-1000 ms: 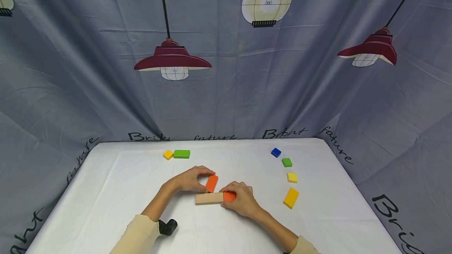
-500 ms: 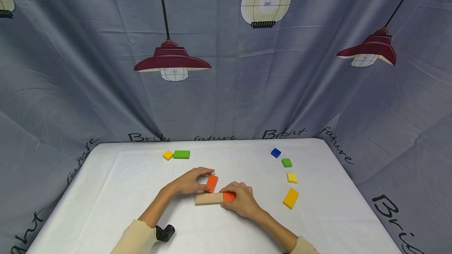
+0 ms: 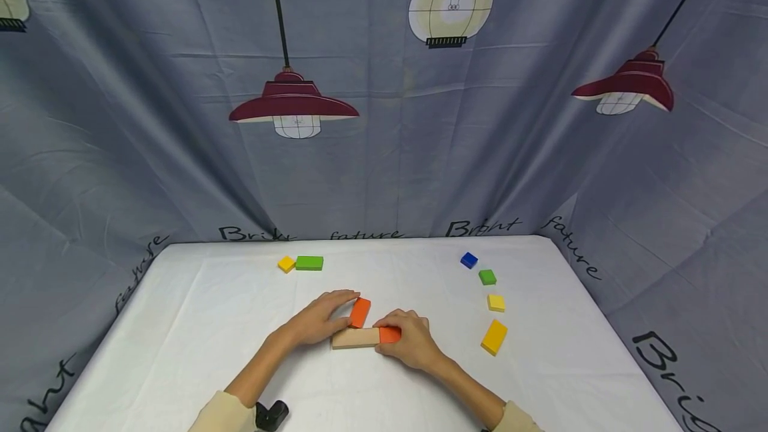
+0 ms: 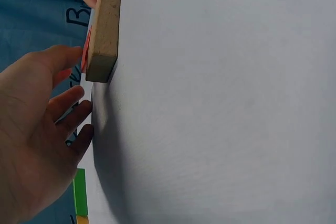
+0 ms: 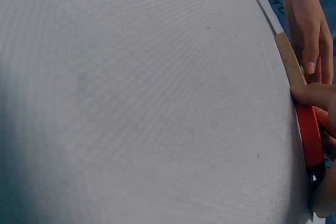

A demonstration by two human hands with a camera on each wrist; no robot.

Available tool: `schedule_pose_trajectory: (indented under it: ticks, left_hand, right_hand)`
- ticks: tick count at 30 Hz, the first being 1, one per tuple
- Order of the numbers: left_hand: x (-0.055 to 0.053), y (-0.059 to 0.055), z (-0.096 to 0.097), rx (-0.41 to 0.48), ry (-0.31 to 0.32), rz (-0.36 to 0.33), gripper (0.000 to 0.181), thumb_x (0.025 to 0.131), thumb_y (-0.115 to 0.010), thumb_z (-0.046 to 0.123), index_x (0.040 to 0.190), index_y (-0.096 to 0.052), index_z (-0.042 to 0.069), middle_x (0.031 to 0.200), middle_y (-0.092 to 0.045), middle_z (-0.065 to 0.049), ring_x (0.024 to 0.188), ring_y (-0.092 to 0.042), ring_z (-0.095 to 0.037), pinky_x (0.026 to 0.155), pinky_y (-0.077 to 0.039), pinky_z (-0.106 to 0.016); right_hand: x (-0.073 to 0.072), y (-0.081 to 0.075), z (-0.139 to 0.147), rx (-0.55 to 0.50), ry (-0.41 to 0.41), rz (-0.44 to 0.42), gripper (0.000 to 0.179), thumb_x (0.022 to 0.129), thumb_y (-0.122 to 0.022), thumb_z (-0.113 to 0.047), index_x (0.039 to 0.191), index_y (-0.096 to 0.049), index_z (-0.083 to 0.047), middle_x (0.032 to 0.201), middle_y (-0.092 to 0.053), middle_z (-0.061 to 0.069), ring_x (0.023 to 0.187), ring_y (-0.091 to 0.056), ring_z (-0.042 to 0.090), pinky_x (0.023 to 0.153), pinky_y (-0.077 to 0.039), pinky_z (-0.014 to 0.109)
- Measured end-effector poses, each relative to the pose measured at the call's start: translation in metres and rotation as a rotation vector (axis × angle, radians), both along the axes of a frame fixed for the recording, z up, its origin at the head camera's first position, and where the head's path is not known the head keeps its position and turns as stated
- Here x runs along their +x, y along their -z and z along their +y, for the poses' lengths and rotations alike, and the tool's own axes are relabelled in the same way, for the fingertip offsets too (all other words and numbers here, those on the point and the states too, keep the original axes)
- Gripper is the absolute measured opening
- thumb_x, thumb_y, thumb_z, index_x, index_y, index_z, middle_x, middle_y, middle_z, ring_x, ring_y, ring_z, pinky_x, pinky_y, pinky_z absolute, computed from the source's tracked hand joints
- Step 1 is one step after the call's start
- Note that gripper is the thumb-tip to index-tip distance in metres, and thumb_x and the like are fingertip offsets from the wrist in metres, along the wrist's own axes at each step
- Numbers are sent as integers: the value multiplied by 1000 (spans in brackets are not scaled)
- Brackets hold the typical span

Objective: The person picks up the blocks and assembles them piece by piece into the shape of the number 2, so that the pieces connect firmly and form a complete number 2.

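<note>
1. Grey-blue fabric [image 3: 384, 172] hangs beyond the white counter's [image 3: 180, 352] far edge.
2. Mid-counter, the right hand [image 3: 414, 343] grips an orange block [image 3: 389, 335], end to end with a plain wood block [image 3: 362, 338].
3. Fingers relaxed, the left hand [image 3: 318, 320] touches a second orange block [image 3: 360, 313], slanted just behind the wood.
4. I see a blue block [image 3: 469, 260] near the far right corner.

A: Backdrop [image 3: 390, 179]?
B: Grey-blue fabric, vertical folds and fine creases, rising behind the table [image 3: 168, 332] and along both sides.
A: Printed motifs?
B: One maroon pendant lamp [image 3: 294, 102] left of centre, a second lamp [image 3: 636, 79] at right; between them, higher, a pale bulb [image 3: 451, 9]. Black script lettering [image 3: 367, 235] low down.
A: Table?
B: White top, far corners rounded.
A: Light?
B: Fairly even across the tabletop in the head view. Wrist views read dimmer, fabric bluer.
</note>
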State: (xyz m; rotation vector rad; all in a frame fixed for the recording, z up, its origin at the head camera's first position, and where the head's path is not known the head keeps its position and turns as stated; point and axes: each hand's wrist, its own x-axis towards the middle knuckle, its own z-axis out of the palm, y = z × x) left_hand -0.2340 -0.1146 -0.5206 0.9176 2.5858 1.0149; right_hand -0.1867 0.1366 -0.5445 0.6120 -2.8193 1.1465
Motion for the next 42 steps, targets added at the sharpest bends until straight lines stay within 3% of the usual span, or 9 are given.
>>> schedule_pose_trajectory:
  ticks: [10,16,21,24,29,34,42]
  left_hand:
    - [16,-2,0,-64,-2,60,50,102,-57,24,149,-48,10,154,-41,-13,141,-37,-35,110,-32,-59]
    - [31,-3,2,-109,30,209,48,104,-54,22,149,-48,8,157,-36,-13,143,-33,-35,112,-30,-57]
    - [43,1,3,-241,36,321,48,106,-50,25,151,-45,10,159,-34,-6,146,-29,-27,115,-28,-52]
    - [47,3,4,-302,47,400,48,106,-50,26,151,-45,10,158,-36,-4,145,-32,-25,114,-31,-51]
    - [50,5,4,-330,55,504,47,105,-53,24,149,-48,9,155,-42,-5,142,-39,-25,111,-36,-51]
    - [53,4,5,-336,51,535,45,105,-53,22,147,-51,7,152,-46,-6,139,-42,-26,109,-37,-52]
    - [54,3,7,-386,52,526,45,105,-51,24,147,-50,8,153,-45,-6,140,-41,-25,110,-36,-52]
  right_hand:
    - [0,0,0,8,4,-5,32,73,-89,-19,103,-78,-19,100,-68,-9,90,-52,13,79,-31,38]
    - [0,2,0,11,3,-4,32,73,-89,-19,102,-77,-22,100,-68,-11,90,-52,12,79,-30,37]
    - [0,2,0,10,2,7,32,73,-89,-19,102,-77,-21,99,-67,-12,91,-53,12,78,-31,38]
    - [1,1,0,8,4,11,32,72,-89,-19,102,-77,-21,99,-68,-12,90,-53,12,78,-31,38]
    - [0,0,0,7,7,14,31,72,-88,-20,102,-77,-21,100,-68,-11,89,-52,11,79,-31,38]
    - [0,0,0,2,7,11,32,72,-88,-18,102,-77,-21,100,-68,-11,90,-52,12,79,-31,38]
    - [2,-2,1,3,2,5,36,73,-88,-19,107,-77,-18,103,-67,-9,92,-53,13,81,-32,39]
